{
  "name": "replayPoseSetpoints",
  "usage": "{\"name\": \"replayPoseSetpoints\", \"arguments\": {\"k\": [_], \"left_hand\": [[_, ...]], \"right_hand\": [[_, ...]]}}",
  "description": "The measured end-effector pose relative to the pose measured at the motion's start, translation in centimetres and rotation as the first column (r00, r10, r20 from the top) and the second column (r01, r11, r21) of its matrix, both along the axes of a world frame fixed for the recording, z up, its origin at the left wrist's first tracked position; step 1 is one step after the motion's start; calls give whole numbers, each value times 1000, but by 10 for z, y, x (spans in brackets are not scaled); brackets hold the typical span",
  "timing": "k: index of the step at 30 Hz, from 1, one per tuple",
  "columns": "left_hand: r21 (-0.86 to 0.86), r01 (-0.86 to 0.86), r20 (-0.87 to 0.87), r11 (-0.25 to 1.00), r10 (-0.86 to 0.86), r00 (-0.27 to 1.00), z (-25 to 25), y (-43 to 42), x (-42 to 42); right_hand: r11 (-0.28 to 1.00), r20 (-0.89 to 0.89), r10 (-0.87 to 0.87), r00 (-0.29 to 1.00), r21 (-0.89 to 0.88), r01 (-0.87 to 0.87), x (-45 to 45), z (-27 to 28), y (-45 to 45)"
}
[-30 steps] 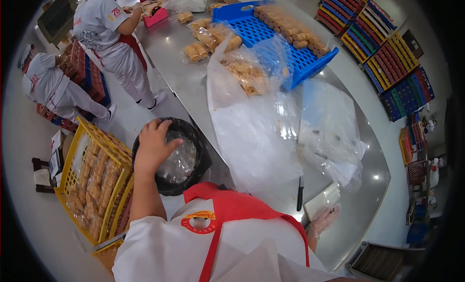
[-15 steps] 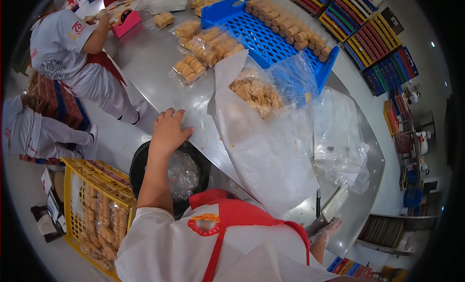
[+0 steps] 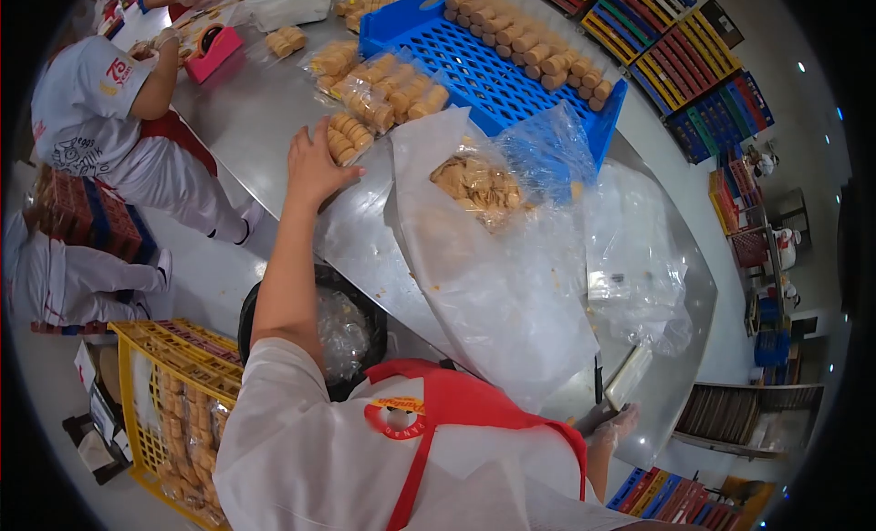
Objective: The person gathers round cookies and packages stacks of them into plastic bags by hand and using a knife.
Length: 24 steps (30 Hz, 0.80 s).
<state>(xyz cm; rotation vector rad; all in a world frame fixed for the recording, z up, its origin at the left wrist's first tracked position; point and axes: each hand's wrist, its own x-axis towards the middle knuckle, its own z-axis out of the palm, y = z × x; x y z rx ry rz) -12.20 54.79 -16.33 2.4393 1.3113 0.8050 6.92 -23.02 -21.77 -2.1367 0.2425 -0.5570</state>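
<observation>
My bare left hand (image 3: 317, 169) reaches over the metal table (image 3: 365, 257), fingers apart, right beside a clear packet of round cookies (image 3: 349, 137). My right hand (image 3: 618, 425), in a clear glove, is low on the right at the end of a stack of clear bags (image 3: 630, 376); its grip is too small to make out. A knife (image 3: 598, 380) lies next to that stack. Loose cookies (image 3: 476, 186) rest in a large plastic bag on white sheeting (image 3: 493, 294). More cookie packets (image 3: 388, 86) lie beyond my left hand.
A blue crate (image 3: 493, 84) with rows of cookies stands at the back. Below my left arm is a black-lined bin (image 3: 351, 335), with a yellow crate (image 3: 137, 412) of packets left of it. Two people (image 3: 100, 102) stand at left. A pink tape dispenser (image 3: 214, 55) is on the table.
My left hand has moved from above the bin forward over the table to the cookie packet. The view has shifted. My right hand stays near the bag stack.
</observation>
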Motion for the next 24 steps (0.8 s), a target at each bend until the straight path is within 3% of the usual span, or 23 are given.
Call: {"name": "replayPoseSetpoints", "arguments": {"k": [2,5,8,11,14,16,18,19,21,22,23,24], "left_hand": [[-122,83,19,989,-81,997,-5,12,1],[-137,20,132,990,-2,991,-11,-1,-7],[-76,-29,171,997,42,984,-16,-35,-23],[-59,-16,223,998,29,974,-25,-73,-39],[-240,40,390,970,59,919,-21,-116,-53],[-407,104,502,907,127,855,-6,-145,-64],[-492,145,563,859,187,805,16,-173,-72],[-514,225,609,828,167,776,34,-187,-72],[-544,379,667,749,112,737,75,-215,-71],[-548,477,692,687,52,720,101,-239,-63],[-547,577,734,607,17,679,122,-255,-54],[-554,642,732,531,-58,679,141,-268,-46]], "right_hand": [[996,22,21,1000,-85,-19,-3,1,4],[1000,-25,-17,1000,-3,17,-8,9,17],[972,-105,-116,988,195,135,-15,36,51],[963,-108,-99,989,240,123,-8,29,36],[926,-95,-53,994,367,84,10,12,-4],[959,-18,-247,969,-147,241,17,9,-30],[891,166,-163,973,-399,218,16,14,-42],[903,272,-7,962,-412,123,13,40,-19],[984,218,114,969,-156,-81,1,96,59],[921,91,383,919,38,-387,-21,146,129],[836,10,538,843,120,-535,-28,158,157],[661,-57,739,671,247,-708,-25,164,171]]}}
